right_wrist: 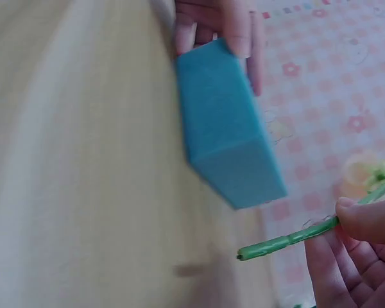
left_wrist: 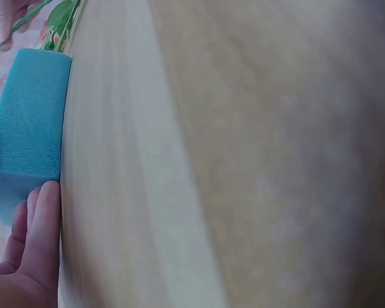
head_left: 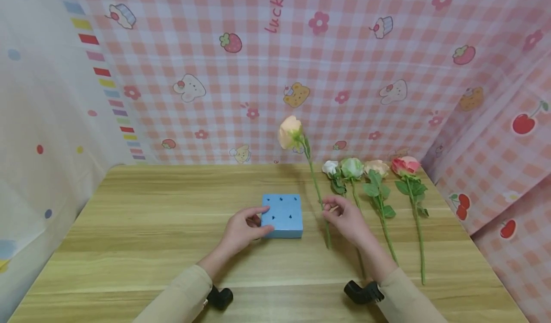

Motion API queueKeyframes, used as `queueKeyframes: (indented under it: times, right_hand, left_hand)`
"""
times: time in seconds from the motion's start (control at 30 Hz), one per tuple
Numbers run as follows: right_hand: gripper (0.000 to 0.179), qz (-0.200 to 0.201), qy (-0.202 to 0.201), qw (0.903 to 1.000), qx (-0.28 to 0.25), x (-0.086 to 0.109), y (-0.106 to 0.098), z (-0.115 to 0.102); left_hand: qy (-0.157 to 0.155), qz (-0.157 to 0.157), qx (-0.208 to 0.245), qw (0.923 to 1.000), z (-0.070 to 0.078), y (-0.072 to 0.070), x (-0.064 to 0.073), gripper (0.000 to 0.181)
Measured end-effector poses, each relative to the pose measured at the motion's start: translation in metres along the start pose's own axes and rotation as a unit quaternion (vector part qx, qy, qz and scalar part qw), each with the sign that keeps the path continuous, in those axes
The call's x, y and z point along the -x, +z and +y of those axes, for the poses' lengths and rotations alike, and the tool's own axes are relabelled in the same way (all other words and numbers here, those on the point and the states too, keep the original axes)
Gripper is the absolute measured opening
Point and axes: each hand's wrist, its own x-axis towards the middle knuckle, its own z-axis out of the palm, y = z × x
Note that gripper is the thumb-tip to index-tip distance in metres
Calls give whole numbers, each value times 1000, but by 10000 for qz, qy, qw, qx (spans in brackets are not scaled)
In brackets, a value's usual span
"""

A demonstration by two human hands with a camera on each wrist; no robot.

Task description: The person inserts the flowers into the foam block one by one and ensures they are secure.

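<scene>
My left hand (head_left: 242, 228) grips the left side of a blue foam block (head_left: 282, 223), with thumb and index finger on its edges. Small dark holes dot the block's top. To the right, my right hand (head_left: 347, 218) pinches the green stem (right_wrist: 289, 239) of an artificial peach rose (head_left: 291, 132) between thumb and fingers. The rose stands tilted, bloom up and leaning left, its stem's lower end beside the block and apart from it. In the left wrist view the fingers (left_wrist: 42, 224) lie against the block's end.
Several artificial roses lie on the wooden table (head_left: 150, 227) at the right: a white one (head_left: 330, 167), a green one (head_left: 352, 168), a peach one (head_left: 377, 167) and a pink one (head_left: 406, 165). A pink checked cloth (head_left: 267, 74) hangs behind the table.
</scene>
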Motion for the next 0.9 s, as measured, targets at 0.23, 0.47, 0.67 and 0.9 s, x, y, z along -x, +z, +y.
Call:
queueKeyframes:
  times: [0.23, 0.47, 0.67, 0.9]
  right_hand:
    - [25, 119, -315, 9994, 43, -14, 8, -21]
    - [24, 199, -703, 9973, 70, -25, 22, -42]
    - [24, 294, -1056, 9939, -116, -35, 36, -55]
    - [24, 264, -1313, 9909, -146, -47, 55, -62]
  left_hand:
    - [1, -22, 53, 10000, 0, 0, 1, 50]
    - [-51, 33, 2, 10000, 1, 0, 0, 51]
    - [-114, 100, -23, 9999, 2, 0, -1, 51]
    - [-74, 133, -48, 9999, 2, 0, -2, 50]
